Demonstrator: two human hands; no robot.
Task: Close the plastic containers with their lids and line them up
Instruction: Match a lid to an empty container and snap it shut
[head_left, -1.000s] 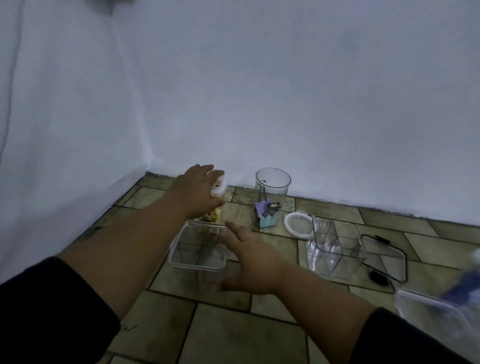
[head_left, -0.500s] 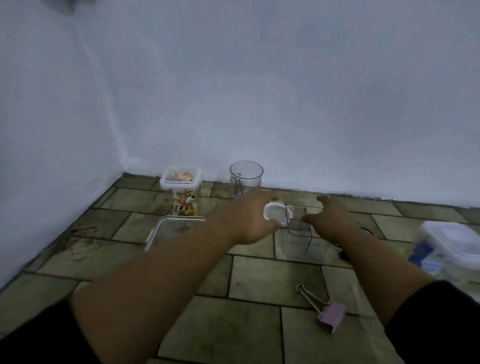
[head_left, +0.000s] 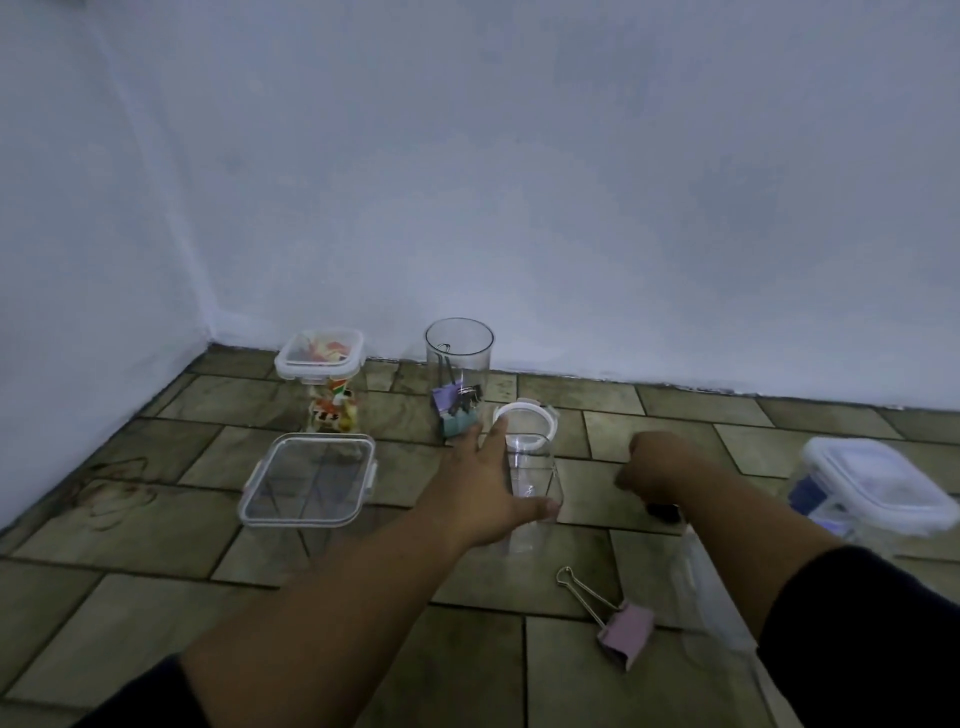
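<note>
On a tiled floor, left to right: a lidded rectangular container (head_left: 307, 478), the left hand (head_left: 485, 486) spread open against a clear lidless square container (head_left: 532, 478), then the right hand (head_left: 657, 465) clenched; whether it grasps anything cannot be told.

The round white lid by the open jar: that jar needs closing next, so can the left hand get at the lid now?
Probably yes: the left hand lies beside the round lid, fingertips almost touching, nothing between.
</note>
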